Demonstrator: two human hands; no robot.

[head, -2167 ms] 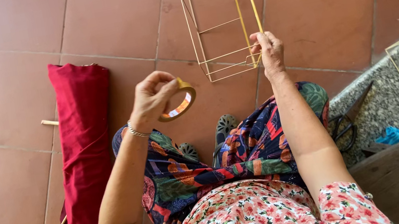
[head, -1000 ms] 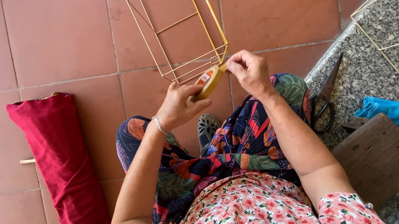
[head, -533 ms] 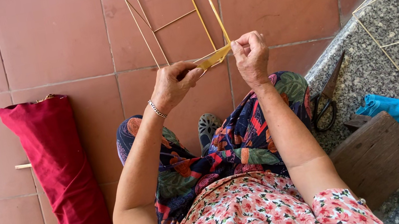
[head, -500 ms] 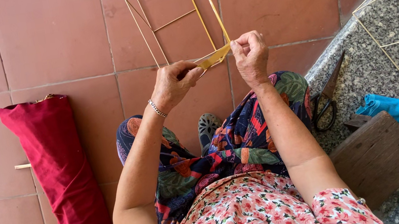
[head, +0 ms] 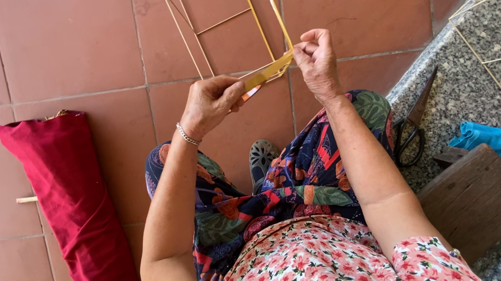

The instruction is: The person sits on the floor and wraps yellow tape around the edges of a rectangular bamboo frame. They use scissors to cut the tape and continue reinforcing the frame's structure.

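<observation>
Tape strip (head: pixel 266 74) taut, rising left to right, pinched between left hand (head: pixel 208 103) fingers and right hand (head: pixel 317 60) fingers.

Both arms reach forward over the knees, elbows bent, forearms angling in toward each other. Left hand (head: pixel 209 103) is curled, thumb and fingers pinched together, bracelet on that wrist. Right hand (head: pixel 317 61) sits a bit higher, knuckles up, fingers closed in a tight pinch.
</observation>
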